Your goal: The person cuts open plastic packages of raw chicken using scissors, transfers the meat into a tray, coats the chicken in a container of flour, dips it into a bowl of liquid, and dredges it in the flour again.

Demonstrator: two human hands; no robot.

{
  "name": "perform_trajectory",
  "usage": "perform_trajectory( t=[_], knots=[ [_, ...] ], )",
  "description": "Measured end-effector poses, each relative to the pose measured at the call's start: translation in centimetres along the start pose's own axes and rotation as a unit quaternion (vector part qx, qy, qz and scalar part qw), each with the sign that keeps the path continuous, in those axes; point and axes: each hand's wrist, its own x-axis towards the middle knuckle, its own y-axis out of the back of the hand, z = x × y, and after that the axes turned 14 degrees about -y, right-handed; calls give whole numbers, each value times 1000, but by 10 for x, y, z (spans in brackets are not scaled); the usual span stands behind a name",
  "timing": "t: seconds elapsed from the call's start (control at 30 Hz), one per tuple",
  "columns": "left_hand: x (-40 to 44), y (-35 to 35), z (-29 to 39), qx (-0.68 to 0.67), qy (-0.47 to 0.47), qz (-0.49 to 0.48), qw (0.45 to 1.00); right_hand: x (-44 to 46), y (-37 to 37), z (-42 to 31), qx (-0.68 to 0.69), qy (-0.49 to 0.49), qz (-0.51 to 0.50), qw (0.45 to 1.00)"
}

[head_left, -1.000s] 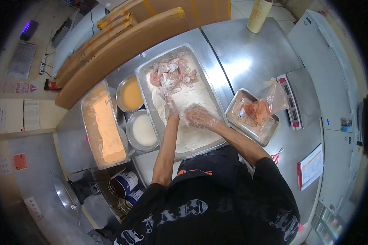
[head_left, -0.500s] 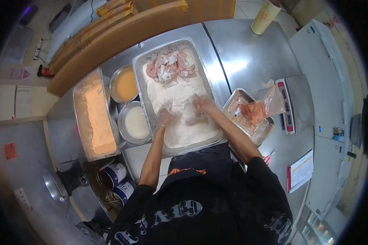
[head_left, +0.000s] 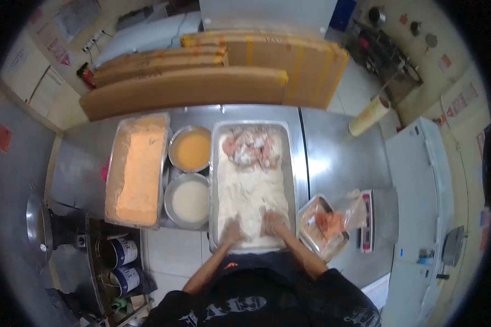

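Note:
A large metal tray [head_left: 293, 180] of white flour stands in front of me, with flour-dusted raw meat pieces [head_left: 251, 148] heaped at its far end. My left hand [head_left: 233, 230] is at the near left part of the flour, its fingers spread and slightly blurred. Near the right wall, my right hand [head_left: 274, 222] touches the flour too, fingers apart. Neither hand holds anything that I can make out. The meat lies beyond both hands, apart from them. Smooth ridges and hollows mark the flour between.
Left of the tray are a bowl of orange liquid [head_left: 192, 150], a bowl of whitish liquid [head_left: 188, 200] and a tray of orange powder [head_left: 141, 180]. At right are a small tray with a plastic bag [head_left: 354, 213], a scale [head_left: 367, 229] and a film roll [head_left: 369, 116].
The view has turned and risen toward the cardboard. My hands, together over the flour a second ago, have moved apart and toward the tray's near end. The meat stays at the far end.

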Motion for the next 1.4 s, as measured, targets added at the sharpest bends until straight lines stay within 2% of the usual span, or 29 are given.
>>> perform_trajectory(
  t=[0.03, 0.07, 0.2, 0.23, 0.27, 0.3, 0.37, 0.43, 0.47, 0.5, 0.53, 0.57, 0.6, 0.67, 0.73, 0.83, 0.9, 0.93, 0.97, 1.0, 1.03, 1.07, 1.1, 1.13, 1.17, 1.23, 1.3, 1.37, 1.4],
  knots=[
    [13, -39, -29, 66, -59, 94, 992, 1, 2, 1, 78, -12, 0, 997],
    [15, -27, -22, 37, -36, 90, 995, -7, -17, 6, 156, -23, -4, 987],
    [5, 3, 3, -3, -27, 57, 998, -4, -52, 30, 156, 29, 101, 982],
    [-1, 8, 7, -3, -29, 61, 998, -5, -58, 36, -57, 43, 235, 969],
    [-10, 18, 15, -8, -85, 24, 996, -6, -65, 40, -266, 54, 354, 895],
    [-10, 21, 13, -11, -141, -12, 990, -4, -74, 45, -457, 60, 453, 763],
    [-4, 0, 20, 74, -175, 25, 981, -3, -92, 53, -744, 56, 558, 362],
    [3, -5, 26, 164, -210, 65, 962, -12, -115, 32, -552, -13, 401, 732],
    [1, 0, 35, 144, -193, 56, 969, -16, -91, 27, -709, 13, 440, 551],
    [7, 0, 34, 126, -177, 48, 975, -14, -83, 24, -616, 44, 408, 673],
    [18, -5, 24, 150, -213, 87, 962, -10, -75, 23, -371, 66, 302, 876],
    [19, 1, 22, 159, -218, 91, 959, -1, -68, 26, -183, 64, 192, 962],
    [21, 9, 18, 89, -256, 85, 959, 7, -61, 27, -55, 52, 110, 991],
    [39, 16, -5, 31, -300, 80, 950, 22, -52, 30, 56, 38, 38, 997],
    [77, -2, -54, 212, -397, -31, 892, 27, -53, 32, 146, 32, 9, 989],
    [49, 24, -45, 124, -417, 10, 900, 24, -71, 29, 265, 23, -22, 964],
    [23, 54, -21, 99, -350, -40, 931, 22, -94, 26, 354, 8, -35, 935],
    [9, 71, -6, 88, -314, -63, 943, 28, -101, 31, 149, 29, -87, 984],
    [62, 3, -123, -301, -338, 52, 890, 34, -107, 34, -55, 87, -126, 987],
    [0, 74, -13, -9, -280, 1, 960, 8, -21, 9, 21, 55, -114, 992],
    [12, 57, -45, -155, -312, 49, 936, 2, 5, 3, 124, 23, -57, 990],
    [10, 64, -35, -71, -306, 22, 949, -3, 31, -3, 235, 5, 5, 972],
    [9, 72, -23, 14, -304, -6, 953, -8, 57, -9, 335, 3, 68, 940],
    [17, 54, -35, 77, -348, 83, 931, -5, 62, -10, 566, -19, -33, 824],
    [21, 47, -30, 94, -282, 45, 954, -2, 66, -10, 761, -58, -101, 639],
    [27, 26, -36, 114, -219, 0, 969, 34, -18, 24, 667, 26, -56, 742],
    [44, -6, -63, 108, -200, -1, 974, 43, -43, 30, 354, 25, -162, 921],
    [50, -10, -52, 66, -192, 71, 977, 68, -102, 5, 89, -53, -74, 992],
    [48, -8, -44, 26, -189, 142, 971, 63, -73, -5, 149, -43, -61, 986]
  ],
)
